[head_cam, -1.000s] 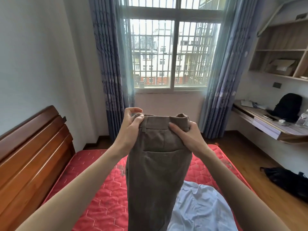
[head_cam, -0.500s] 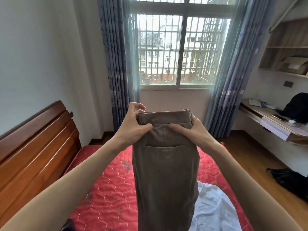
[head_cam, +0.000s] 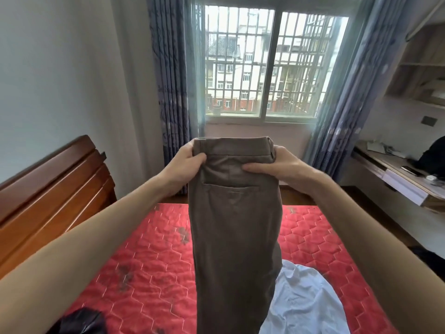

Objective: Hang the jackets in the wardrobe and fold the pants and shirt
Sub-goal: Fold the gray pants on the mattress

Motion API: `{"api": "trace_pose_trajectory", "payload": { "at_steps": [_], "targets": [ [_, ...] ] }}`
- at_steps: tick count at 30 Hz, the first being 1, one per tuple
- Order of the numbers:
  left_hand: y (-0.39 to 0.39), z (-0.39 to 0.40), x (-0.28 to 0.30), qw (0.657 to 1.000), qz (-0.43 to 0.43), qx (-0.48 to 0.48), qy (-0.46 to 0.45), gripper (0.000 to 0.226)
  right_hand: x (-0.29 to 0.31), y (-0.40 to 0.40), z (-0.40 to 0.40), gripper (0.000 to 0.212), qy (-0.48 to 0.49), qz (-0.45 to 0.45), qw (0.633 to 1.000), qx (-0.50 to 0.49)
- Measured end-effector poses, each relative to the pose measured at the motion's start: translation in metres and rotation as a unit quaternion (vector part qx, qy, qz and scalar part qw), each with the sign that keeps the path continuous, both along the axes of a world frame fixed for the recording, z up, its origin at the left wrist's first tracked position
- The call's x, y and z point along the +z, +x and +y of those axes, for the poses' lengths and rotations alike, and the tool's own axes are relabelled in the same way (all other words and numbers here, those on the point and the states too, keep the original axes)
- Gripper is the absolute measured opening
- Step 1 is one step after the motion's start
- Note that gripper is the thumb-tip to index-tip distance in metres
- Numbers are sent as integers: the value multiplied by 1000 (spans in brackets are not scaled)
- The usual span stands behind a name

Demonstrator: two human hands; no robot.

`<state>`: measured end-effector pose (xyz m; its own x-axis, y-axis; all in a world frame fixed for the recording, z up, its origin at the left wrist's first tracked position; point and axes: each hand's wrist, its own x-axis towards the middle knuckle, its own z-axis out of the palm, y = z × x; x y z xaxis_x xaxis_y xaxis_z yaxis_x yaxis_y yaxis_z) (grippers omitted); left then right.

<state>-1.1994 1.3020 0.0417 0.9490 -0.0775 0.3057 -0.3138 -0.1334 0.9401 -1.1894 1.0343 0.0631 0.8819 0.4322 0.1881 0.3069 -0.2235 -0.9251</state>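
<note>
Brown pants (head_cam: 234, 227) hang in the air over the bed, waistband up, a back pocket facing me. My left hand (head_cam: 186, 162) grips the left end of the waistband and my right hand (head_cam: 277, 165) grips the right end, thumbs on the near side. The legs drop straight down past the lower frame edge. A white shirt (head_cam: 305, 302) lies crumpled on the red mattress (head_cam: 144, 256), right of the pants and partly hidden by them. A dark garment (head_cam: 79, 321) shows at the bottom left corner.
A wooden headboard (head_cam: 48, 189) runs along the left. Ahead is a barred window (head_cam: 262, 66) with blue curtains. At the right stand a wall desk (head_cam: 395, 179) with a phone and a dark bag, shelves above, and a dark item (head_cam: 431, 255) on the floor.
The pants came lower and nearer to me, and the waistband now lies flat and level between both hands. My view tilted down, so more of the mattress shows.
</note>
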Motion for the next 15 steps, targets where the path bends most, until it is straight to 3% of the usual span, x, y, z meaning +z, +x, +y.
{"api": "trace_pose_trajectory", "payload": {
  "at_steps": [3, 7, 9, 12, 15],
  "targets": [
    [33, 9, 21, 999, 29, 3, -14, 45, 43, 30, 4, 47, -132, -4, 990, 51],
    [83, 28, 69, 995, 25, -3, 97, 27, 82, 85, 28, 34, -208, -66, 975, -49],
    [109, 36, 95, 982, -21, 14, 189, 25, 89, 116, 45, 25, -198, -123, 966, -114],
    [141, 40, 125, 933, -121, 58, 334, 21, 97, 153, 71, 23, -233, -241, 917, -216],
    [160, 41, 140, 908, -183, 143, 348, 24, 109, 173, 89, 21, -233, -296, 885, -275]
  ]
}}
